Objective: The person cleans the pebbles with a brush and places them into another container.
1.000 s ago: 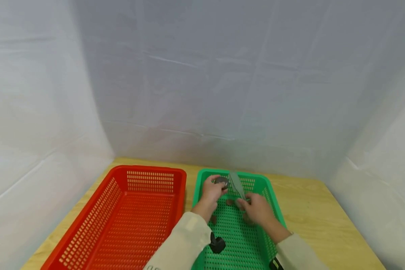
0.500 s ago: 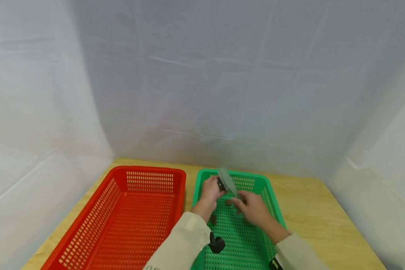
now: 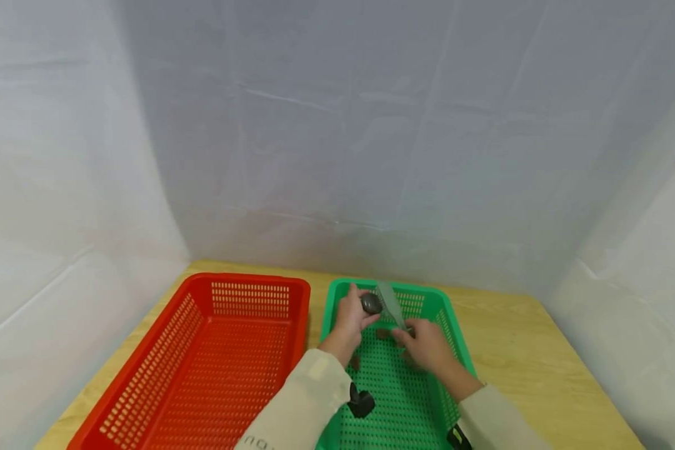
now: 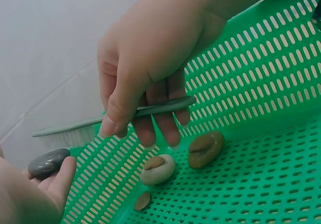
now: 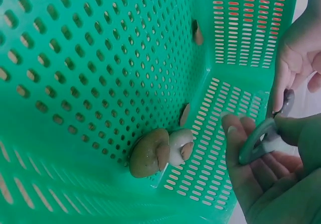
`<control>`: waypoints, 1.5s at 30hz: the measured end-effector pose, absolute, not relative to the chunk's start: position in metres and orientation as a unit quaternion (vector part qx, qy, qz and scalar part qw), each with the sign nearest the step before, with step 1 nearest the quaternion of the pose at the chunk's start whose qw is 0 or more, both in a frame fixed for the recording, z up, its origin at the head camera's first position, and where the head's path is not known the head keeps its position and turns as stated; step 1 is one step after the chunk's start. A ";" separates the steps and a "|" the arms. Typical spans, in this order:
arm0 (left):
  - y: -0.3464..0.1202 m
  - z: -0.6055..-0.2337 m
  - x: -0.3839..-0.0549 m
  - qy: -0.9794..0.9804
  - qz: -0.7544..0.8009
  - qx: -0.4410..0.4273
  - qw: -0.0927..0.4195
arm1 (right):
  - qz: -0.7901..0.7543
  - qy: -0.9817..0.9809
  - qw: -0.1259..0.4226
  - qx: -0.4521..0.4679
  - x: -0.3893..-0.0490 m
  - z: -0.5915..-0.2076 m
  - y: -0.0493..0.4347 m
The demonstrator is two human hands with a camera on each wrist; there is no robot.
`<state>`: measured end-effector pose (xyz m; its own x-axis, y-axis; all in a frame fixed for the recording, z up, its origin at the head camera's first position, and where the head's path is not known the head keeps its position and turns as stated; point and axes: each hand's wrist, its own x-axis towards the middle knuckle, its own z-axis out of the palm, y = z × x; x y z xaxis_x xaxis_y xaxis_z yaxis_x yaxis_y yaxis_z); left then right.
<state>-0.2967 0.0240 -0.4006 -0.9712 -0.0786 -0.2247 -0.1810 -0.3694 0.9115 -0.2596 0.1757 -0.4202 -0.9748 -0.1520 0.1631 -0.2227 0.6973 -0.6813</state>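
My left hand [image 3: 349,317] holds a smooth dark grey stone [image 4: 49,163] over the far left part of the green basket [image 3: 455,328]. My right hand [image 3: 424,345] grips a grey-green brush [image 3: 390,305] by its handle, which has a loop-like opening in the right wrist view. Its pale bristles [image 4: 65,137] face the stone from close by. Below the hands, a brown stone [image 4: 206,149] and a white stone [image 4: 158,174] lie in the basket, each with a brown flake on it. Loose brown flakes [image 5: 197,32] lie on the basket floor.
A red perforated basket [image 3: 230,369] stands left of the green one on a wooden table [image 3: 531,350]. White sheeting [image 3: 337,137] rises behind and at both sides. The green basket's raised walls surround the area under both hands.
Half a second ago the brush lay across the stone, having moved left onto it; now it is back to the right. The stone shows its rounded face again in the left hand.
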 end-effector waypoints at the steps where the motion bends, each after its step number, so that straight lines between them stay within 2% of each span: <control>1: 0.024 -0.401 -0.297 0.558 0.821 -0.119 0.031 | 0.366 -0.924 0.047 0.096 -0.259 -0.420 0.176; 12: 0.024 -0.394 -0.301 0.522 0.839 -0.152 0.003 | 0.352 -0.930 0.059 0.085 -0.271 -0.416 0.175; 18: 0.007 -0.375 -0.304 0.513 0.849 -0.119 0.033 | 0.368 -0.924 0.055 0.084 -0.273 -0.412 0.178; 24: -0.043 -0.353 -0.308 0.600 0.795 -0.043 0.073 | 0.373 -0.923 0.049 0.085 -0.273 -0.404 0.179; 29: -0.092 -0.353 -0.308 0.655 0.751 -0.033 0.078 | 0.374 -0.922 0.035 0.088 -0.274 -0.402 0.175; 38: -0.171 -0.376 -0.306 0.737 0.671 -0.056 0.062 | 0.367 -0.924 0.036 0.101 -0.276 -0.403 0.177; 45: -0.218 -0.395 -0.299 0.772 0.623 -0.112 0.056 | 0.366 -0.925 0.033 0.098 -0.272 -0.409 0.181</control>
